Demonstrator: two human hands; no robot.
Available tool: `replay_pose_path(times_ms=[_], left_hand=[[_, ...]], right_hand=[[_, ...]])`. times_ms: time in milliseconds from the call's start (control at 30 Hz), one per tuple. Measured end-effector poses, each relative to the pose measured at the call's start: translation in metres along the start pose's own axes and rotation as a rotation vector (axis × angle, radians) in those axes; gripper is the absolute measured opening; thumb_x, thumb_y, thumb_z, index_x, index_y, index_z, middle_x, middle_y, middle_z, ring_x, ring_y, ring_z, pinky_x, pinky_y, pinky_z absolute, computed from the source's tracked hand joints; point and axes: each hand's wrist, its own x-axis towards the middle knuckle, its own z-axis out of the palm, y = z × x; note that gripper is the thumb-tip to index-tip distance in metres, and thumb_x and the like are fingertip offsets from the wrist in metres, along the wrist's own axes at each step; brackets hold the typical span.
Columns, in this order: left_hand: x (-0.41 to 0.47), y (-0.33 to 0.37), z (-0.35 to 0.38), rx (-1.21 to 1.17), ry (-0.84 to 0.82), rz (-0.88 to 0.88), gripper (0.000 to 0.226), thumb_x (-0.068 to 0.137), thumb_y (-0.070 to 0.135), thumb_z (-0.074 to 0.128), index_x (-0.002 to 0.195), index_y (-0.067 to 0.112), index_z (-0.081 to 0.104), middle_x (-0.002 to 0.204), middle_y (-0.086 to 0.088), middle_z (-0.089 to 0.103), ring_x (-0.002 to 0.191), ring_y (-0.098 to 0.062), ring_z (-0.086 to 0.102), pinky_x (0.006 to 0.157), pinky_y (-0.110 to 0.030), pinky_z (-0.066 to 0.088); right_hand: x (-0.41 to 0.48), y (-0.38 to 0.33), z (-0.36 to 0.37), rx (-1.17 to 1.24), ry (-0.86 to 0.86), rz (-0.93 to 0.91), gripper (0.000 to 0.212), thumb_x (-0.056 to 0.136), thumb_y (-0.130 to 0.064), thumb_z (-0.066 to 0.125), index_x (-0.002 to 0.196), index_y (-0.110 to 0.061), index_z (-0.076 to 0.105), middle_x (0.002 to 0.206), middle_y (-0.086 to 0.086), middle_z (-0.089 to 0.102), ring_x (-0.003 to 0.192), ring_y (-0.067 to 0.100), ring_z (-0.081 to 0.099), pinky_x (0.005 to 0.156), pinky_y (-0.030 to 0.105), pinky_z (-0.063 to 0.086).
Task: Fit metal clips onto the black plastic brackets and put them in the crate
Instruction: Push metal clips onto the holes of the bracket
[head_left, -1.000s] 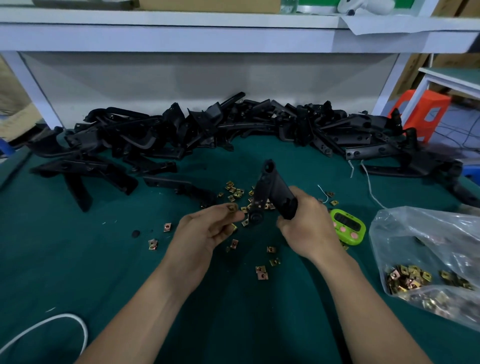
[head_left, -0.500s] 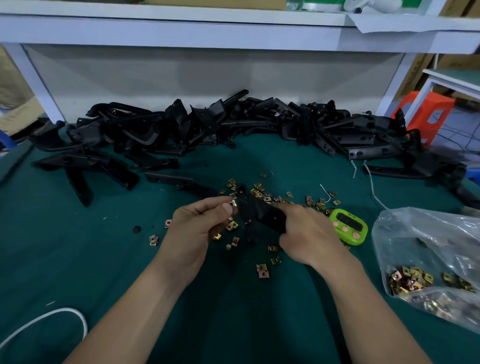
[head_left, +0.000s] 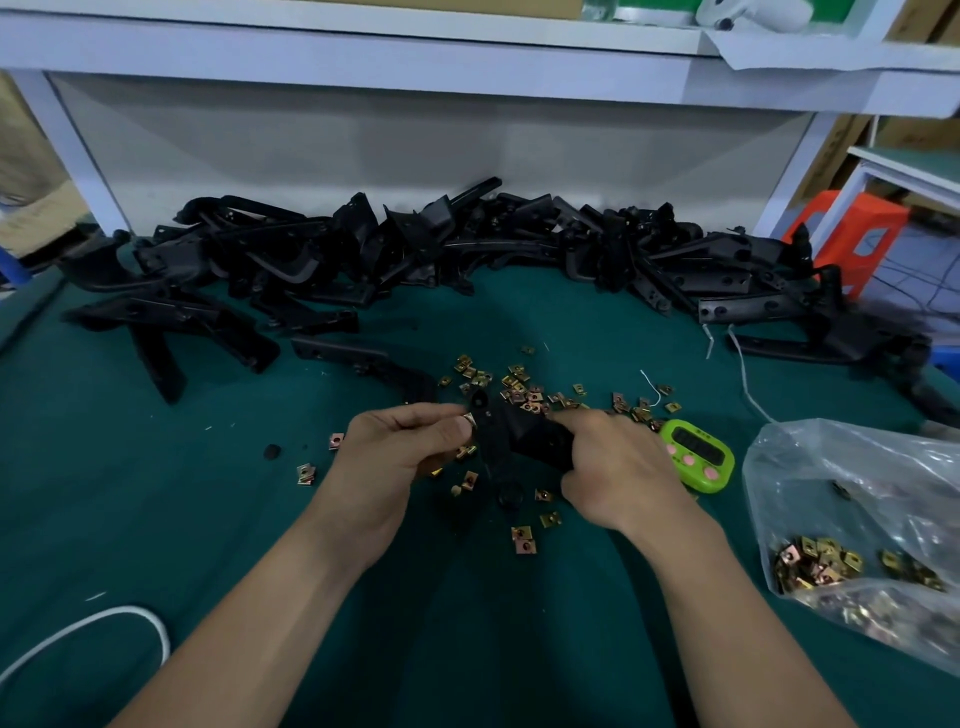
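One metal clip (head_left: 470, 420) sits pinched by fingers of the left hand (head_left: 400, 452) at the end of the black bracket (head_left: 514, 439), which the right hand (head_left: 618, 467) grips over the worktop (head_left: 208, 519); best pushed on squarely.
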Motion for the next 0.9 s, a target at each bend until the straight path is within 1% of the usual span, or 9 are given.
replay_pose_path(times_ms=[100, 167, 300, 367, 467, 567, 667, 800, 900], left_hand=[[-0.001, 0.0, -0.002, 0.059, -0.009, 0.005, 0.04, 0.049, 0.032, 0.087, 0.083, 0.011, 0.083, 0.087, -0.014, 0.076, 0.08, -0.019, 0.065, 0.072, -0.024, 0.051], [-0.001, 0.001, -0.005, 0.117, -0.028, -0.019, 0.03, 0.051, 0.028, 0.087, 0.076, 0.013, 0.082, 0.083, -0.015, 0.077, 0.076, -0.017, 0.068, 0.067, -0.019, 0.054], [0.002, 0.002, -0.013, 0.312, -0.124, -0.119, 0.005, 0.072, 0.008, 0.084, 0.075, 0.007, 0.081, 0.082, -0.017, 0.077, 0.075, -0.015, 0.071, 0.069, -0.018, 0.054], [0.002, 0.003, -0.015, 0.388, -0.15, -0.133, 0.005, 0.075, 0.006, 0.081, 0.072, 0.009, 0.081, 0.079, -0.015, 0.077, 0.072, -0.013, 0.069, 0.067, -0.016, 0.054], [0.001, 0.003, -0.013, 0.344, -0.118, -0.123, 0.003, 0.073, 0.005, 0.083, 0.072, 0.007, 0.081, 0.076, -0.014, 0.076, 0.069, -0.012, 0.068, 0.065, -0.016, 0.054], [0.002, 0.001, -0.012, 0.204, -0.049, -0.14, 0.012, 0.063, 0.012, 0.084, 0.072, 0.007, 0.08, 0.077, -0.01, 0.075, 0.069, -0.011, 0.069, 0.063, -0.016, 0.055], [0.001, 0.0, -0.013, 0.186, -0.044, -0.168, 0.011, 0.079, 0.0, 0.079, 0.089, 0.004, 0.079, 0.088, -0.013, 0.075, 0.078, -0.016, 0.068, 0.069, -0.017, 0.057], [-0.002, 0.004, -0.016, 0.183, -0.118, -0.145, 0.035, 0.083, 0.002, 0.077, 0.116, 0.011, 0.073, 0.104, -0.024, 0.075, 0.092, -0.025, 0.071, 0.077, -0.021, 0.057], [-0.002, 0.004, -0.019, 0.153, -0.165, -0.098, 0.051, 0.076, 0.009, 0.084, 0.124, 0.017, 0.07, 0.108, -0.024, 0.075, 0.107, -0.034, 0.071, 0.088, -0.026, 0.058]], right_hand=[[-0.002, -0.003, -0.001, -0.068, 0.028, 0.019, 0.037, 0.072, -0.007, 0.062, 0.096, -0.036, 0.065, 0.076, -0.009, 0.061, 0.079, 0.025, 0.063, 0.062, 0.033, 0.04], [-0.003, -0.005, -0.002, -0.138, 0.051, 0.025, 0.036, 0.074, -0.008, 0.065, 0.097, -0.036, 0.065, 0.077, -0.009, 0.059, 0.082, 0.024, 0.065, 0.063, 0.031, 0.038], [-0.004, -0.006, -0.005, -0.225, 0.051, 0.042, 0.037, 0.078, -0.011, 0.068, 0.104, -0.037, 0.065, 0.083, -0.007, 0.063, 0.087, 0.023, 0.066, 0.065, 0.03, 0.036], [-0.005, -0.009, -0.006, -0.247, 0.049, 0.039, 0.03, 0.079, -0.013, 0.067, 0.101, -0.034, 0.066, 0.075, -0.007, 0.056, 0.085, 0.023, 0.066, 0.064, 0.03, 0.035], [-0.008, -0.015, -0.008, -0.27, 0.053, 0.022, 0.024, 0.079, -0.013, 0.065, 0.094, -0.031, 0.063, 0.078, -0.008, 0.062, 0.083, 0.024, 0.066, 0.059, 0.03, 0.032], [-0.01, -0.021, -0.007, -0.271, 0.087, 0.005, 0.023, 0.079, -0.011, 0.06, 0.085, -0.031, 0.051, 0.063, -0.009, 0.045, 0.07, 0.024, 0.055, 0.054, 0.03, 0.027], [-0.01, -0.024, -0.006, -0.277, 0.102, -0.019, 0.022, 0.08, -0.012, 0.059, 0.085, -0.031, 0.051, 0.06, -0.008, 0.036, 0.068, 0.024, 0.05, 0.057, 0.03, 0.031], [-0.011, -0.026, -0.007, -0.291, 0.132, -0.052, 0.025, 0.079, -0.01, 0.058, 0.086, -0.033, 0.051, 0.062, -0.008, 0.038, 0.068, 0.024, 0.052, 0.057, 0.03, 0.031], [-0.012, -0.025, -0.008, -0.25, 0.155, -0.058, 0.028, 0.078, -0.01, 0.059, 0.093, -0.034, 0.061, 0.071, -0.007, 0.057, 0.07, 0.024, 0.057, 0.055, 0.029, 0.03]])
